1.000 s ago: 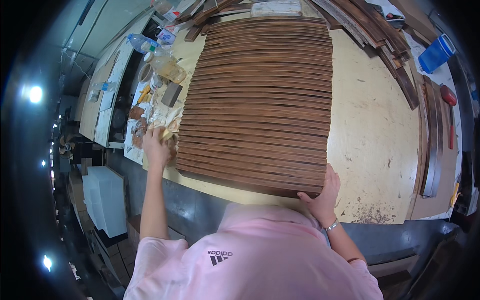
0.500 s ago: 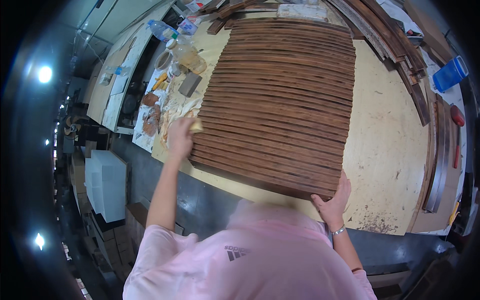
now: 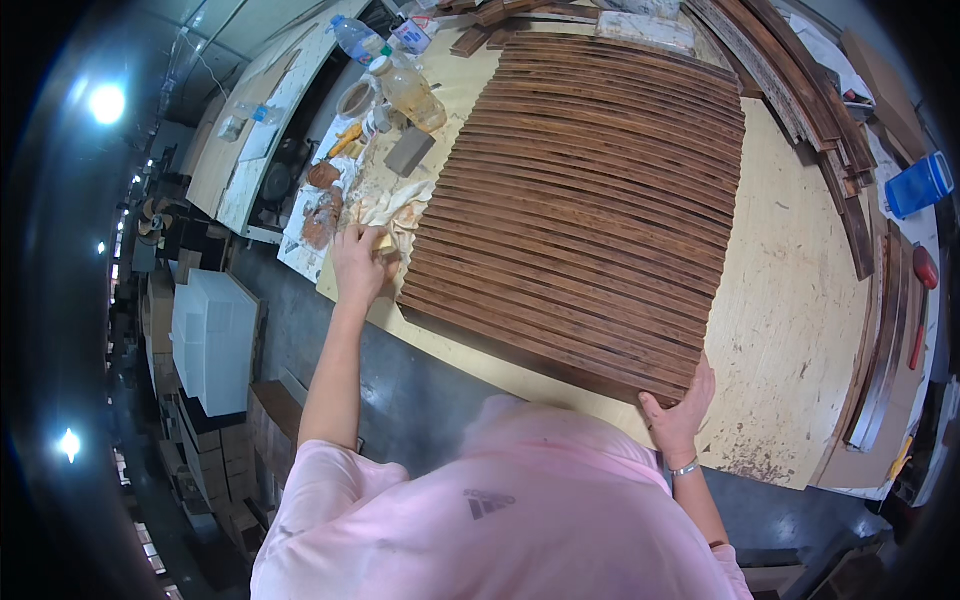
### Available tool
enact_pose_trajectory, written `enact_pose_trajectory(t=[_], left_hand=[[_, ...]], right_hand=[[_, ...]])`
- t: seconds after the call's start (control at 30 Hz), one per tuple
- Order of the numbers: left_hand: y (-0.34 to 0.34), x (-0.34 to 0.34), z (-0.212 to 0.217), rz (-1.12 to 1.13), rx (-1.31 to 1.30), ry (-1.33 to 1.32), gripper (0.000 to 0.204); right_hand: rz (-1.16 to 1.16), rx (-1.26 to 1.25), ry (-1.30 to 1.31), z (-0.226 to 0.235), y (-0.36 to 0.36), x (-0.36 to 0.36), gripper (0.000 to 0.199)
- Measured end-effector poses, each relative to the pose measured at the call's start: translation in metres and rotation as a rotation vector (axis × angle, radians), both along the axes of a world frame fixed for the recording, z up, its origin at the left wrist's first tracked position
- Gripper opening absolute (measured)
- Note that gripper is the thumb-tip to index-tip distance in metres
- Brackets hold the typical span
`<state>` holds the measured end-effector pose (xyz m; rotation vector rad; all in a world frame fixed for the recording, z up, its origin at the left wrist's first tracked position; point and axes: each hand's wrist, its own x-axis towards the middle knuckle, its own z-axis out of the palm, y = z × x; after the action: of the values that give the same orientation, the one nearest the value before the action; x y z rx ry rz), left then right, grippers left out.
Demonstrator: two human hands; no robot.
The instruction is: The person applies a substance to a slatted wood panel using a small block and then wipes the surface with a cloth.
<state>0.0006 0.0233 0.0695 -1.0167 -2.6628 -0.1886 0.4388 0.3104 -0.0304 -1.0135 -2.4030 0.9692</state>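
A thick brown wooden panel (image 3: 580, 210) of many parallel slats lies on the pale worktable. My left hand (image 3: 358, 262) is just beyond its left edge, near the front left corner, closed on a small pale yellow pad (image 3: 383, 243); the fingers partly hide the pad, and its kind is unclear. Beside that hand lies a crumpled, stained cloth (image 3: 395, 207). My right hand (image 3: 683, 410) grips the near right corner of the panel, thumb at the front edge and fingers along the right side.
Left of the panel stand a grey block (image 3: 409, 152), a jar of yellowish liquid (image 3: 412, 97) and a clear bottle (image 3: 355, 40). Dark wood strips (image 3: 800, 95) pile up at the far right. A blue container (image 3: 918, 186) and a red-headed tool (image 3: 924, 270) lie at the right edge.
My left hand, with the yellow pad, has come off the panel's left edge toward the cloth. My right hand stays at the corner. The whole view has shifted slightly.
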Motion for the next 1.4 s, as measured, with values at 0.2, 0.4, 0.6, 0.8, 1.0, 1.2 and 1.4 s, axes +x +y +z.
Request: enact_pose_trajectory(t=[0.2,0.4,0.6,0.8,1.0,1.2,1.4], left_hand=[[0.030,0.016,-0.001,-0.126,0.017,-0.025,0.034],[0.102,0.114,-0.018,-0.242,0.230,-0.289,0.033],[0.196,0.220,-0.025,-0.613,0.373,-0.443,0.037],[0.152,0.155,-0.028,-0.374,0.196,-0.254,0.035],[0.208,0.227,-0.030,-0.668,0.328,-0.339,0.033],[0.196,0.200,-0.014,-0.649,0.162,-0.297,0.038],[0.139,0.139,-0.003,-0.290,0.180,-0.174,0.039]], right_hand=[[0.006,-0.005,0.002,0.000,0.000,-0.001,0.115],[-0.007,0.015,-0.016,-0.005,0.001,0.001,0.114],[0.014,0.000,0.021,-0.002,0.001,-0.001,0.113],[0.017,0.027,-0.030,0.004,0.003,-0.004,0.114],[0.021,0.037,-0.046,0.004,0.001,-0.004,0.119],[0.015,0.007,-0.060,0.011,0.004,-0.003,0.120],[0.021,0.003,-0.023,0.011,0.003,-0.006,0.120]])
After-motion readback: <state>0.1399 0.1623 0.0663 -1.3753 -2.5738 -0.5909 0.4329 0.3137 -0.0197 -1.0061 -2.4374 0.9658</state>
